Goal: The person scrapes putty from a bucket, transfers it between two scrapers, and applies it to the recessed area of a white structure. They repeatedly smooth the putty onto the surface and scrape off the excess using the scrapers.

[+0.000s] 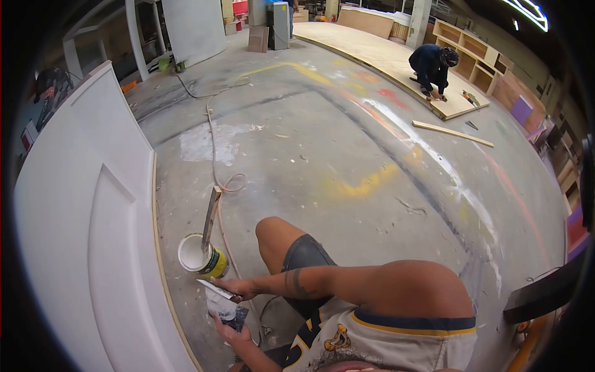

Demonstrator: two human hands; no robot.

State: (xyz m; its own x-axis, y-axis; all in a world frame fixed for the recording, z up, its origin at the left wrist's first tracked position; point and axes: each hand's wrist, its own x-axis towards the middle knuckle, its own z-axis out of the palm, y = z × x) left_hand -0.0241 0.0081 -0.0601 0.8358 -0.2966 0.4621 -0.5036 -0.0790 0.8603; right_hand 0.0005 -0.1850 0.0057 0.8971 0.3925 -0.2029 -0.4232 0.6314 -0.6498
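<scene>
My right hand (234, 287) reaches across from the right, its fingers closed on a flat scraper (215, 289) with a pale edge. Just below it, my left hand (232, 331) grips a dark flat plate (236, 320) smeared with white paste. The scraper lies over the upper part of the plate, at the paste. Beyond my hands stands an open bucket (218, 265) with a yellow and green label and whitish contents. A long wooden stick (212, 217) rises from the bucket's rim.
A white panel (68, 186) with a raised moulding fills the left. A hose (214, 146) snakes over the paint-marked floor (297, 161). At the upper right, a person (429, 67) crouches on a wooden platform (372, 53), near a loose plank (452, 132) and wooden shelving (474, 53).
</scene>
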